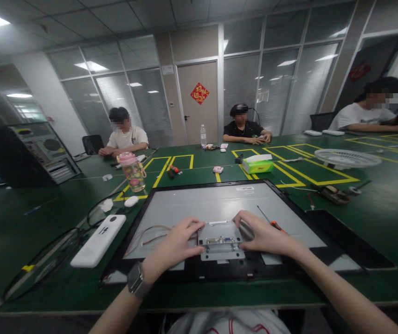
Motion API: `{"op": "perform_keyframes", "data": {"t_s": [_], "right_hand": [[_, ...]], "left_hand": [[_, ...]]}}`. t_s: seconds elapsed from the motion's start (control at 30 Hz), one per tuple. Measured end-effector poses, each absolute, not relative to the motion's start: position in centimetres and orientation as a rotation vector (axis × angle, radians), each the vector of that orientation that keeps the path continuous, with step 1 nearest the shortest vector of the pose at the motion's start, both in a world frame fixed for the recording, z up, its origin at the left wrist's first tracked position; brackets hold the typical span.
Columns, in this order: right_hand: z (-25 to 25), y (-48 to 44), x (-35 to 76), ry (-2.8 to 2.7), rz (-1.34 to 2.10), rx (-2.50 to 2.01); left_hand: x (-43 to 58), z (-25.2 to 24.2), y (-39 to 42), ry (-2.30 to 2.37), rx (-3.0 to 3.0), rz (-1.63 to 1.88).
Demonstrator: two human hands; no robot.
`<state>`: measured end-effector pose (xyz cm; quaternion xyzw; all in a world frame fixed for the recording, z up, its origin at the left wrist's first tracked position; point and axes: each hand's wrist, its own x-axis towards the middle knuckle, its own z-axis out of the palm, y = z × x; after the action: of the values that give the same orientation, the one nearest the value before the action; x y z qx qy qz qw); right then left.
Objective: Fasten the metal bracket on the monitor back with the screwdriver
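Note:
A grey metal bracket box with a row of video ports sits over the back of a flat display panel with a black frame. My left hand, with a watch on the wrist, grips the box's left side between thumb and fingers. At its right side, my right hand is curled with thumb and fingers on the edge. Thin wires run out to the left of the box. To the right of my right hand, a screwdriver with an orange handle lies on the panel.
A white power bank and black cables lie left of the panel. A dark slab is at the right. Farther off are a pink-lidded bottle, a tissue pack, a white fan grille and a computer case. Several people sit around the green table.

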<state>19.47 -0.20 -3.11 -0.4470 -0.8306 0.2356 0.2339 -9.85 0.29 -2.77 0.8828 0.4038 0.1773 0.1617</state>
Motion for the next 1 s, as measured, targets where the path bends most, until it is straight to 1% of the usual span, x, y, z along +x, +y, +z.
{"op": "perform_keyframes", "data": {"t_s": [0.13, 0.23, 0.33, 0.43, 0.73, 0.9, 1.0], "right_hand": [[-4.1, -1.5, 19.6, -2.227, 0.544, -1.180], [-5.3, -2.4, 20.4, -2.000, 0.288, -1.189], [-6.2, -2.7, 21.7, -1.762, -0.006, -1.253], [-6.3, -2.5, 23.3, -1.717, -0.120, -1.343], [-7.1, -2.5, 27.8, -1.510, -0.160, -1.591], [-7.6, -2.5, 28.1, -1.532, 0.044, -1.763], [-7.3, -2.5, 27.3, -1.563, 0.137, -1.808]], "left_hand": [[-9.3, -3.8, -2.0, 1.263, 2.540, 0.745], [-8.8, -4.8, -3.5, 1.221, 2.496, 0.904], [-8.3, -5.3, -4.2, 1.200, 2.502, 0.965], [-8.0, -5.5, -4.2, 1.178, 2.584, 0.978], [-7.7, -5.5, -4.2, 1.195, 2.740, 0.975], [-6.2, -5.8, -4.6, 1.328, 2.786, 1.017], [-4.3, -6.0, -5.2, 1.313, 2.809, 1.073]]}}
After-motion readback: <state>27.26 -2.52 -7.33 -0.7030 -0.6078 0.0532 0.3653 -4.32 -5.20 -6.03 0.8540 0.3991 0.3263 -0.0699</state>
